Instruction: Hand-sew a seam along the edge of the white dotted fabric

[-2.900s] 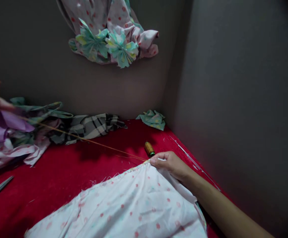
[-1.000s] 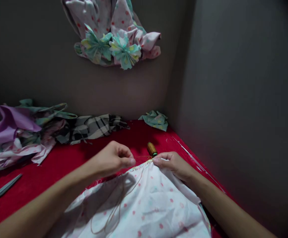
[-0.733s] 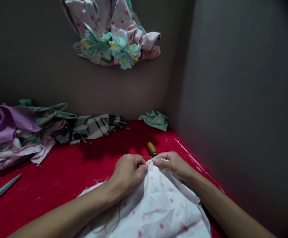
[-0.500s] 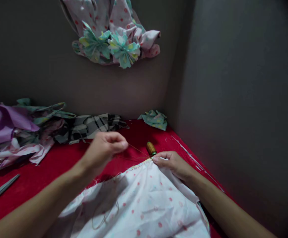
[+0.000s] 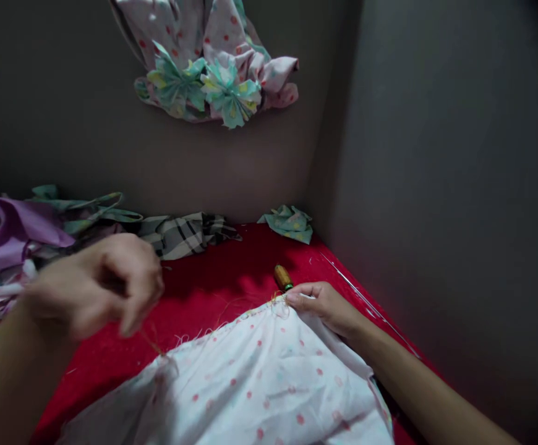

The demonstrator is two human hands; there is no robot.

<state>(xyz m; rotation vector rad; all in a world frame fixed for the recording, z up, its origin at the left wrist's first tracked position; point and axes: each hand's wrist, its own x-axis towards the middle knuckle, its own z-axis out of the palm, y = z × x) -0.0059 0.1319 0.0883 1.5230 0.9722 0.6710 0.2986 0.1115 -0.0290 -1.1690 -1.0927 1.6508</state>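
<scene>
White dotted fabric point(image 5: 260, 371) spreads across the front, with stitches and frayed threads along its upper edge. My right hand point(image 5: 327, 307) pinches that edge near its top corner between thumb and fingers. Over the fabric's left end, my left hand point(image 5: 111, 287) is closed and smeared by motion. A brownish thread point(image 5: 153, 341) trails from its fingertips down to the fabric; any needle there is too blurred to make out. Loops of loose thread point(image 5: 279, 300) lie by the right fingertips. Just behind them is a spool-like yellow-brown thing point(image 5: 282, 277) with a green end.
Fabric scraps, including a purple piece point(image 5: 18, 232) and black-and-white plaid cloth point(image 5: 180, 235), are heaped at the left and back of the red surface point(image 5: 195, 284). A green scrap point(image 5: 290, 224) lies by the corner. Dotted cloth with ruffled bows point(image 5: 229, 93) hangs on the wall.
My left hand has swung left and toward me from beside the right hand, and the stretched thread has slackened into loops. My right hand keeps its place. The scissors are now hidden behind my left arm.
</scene>
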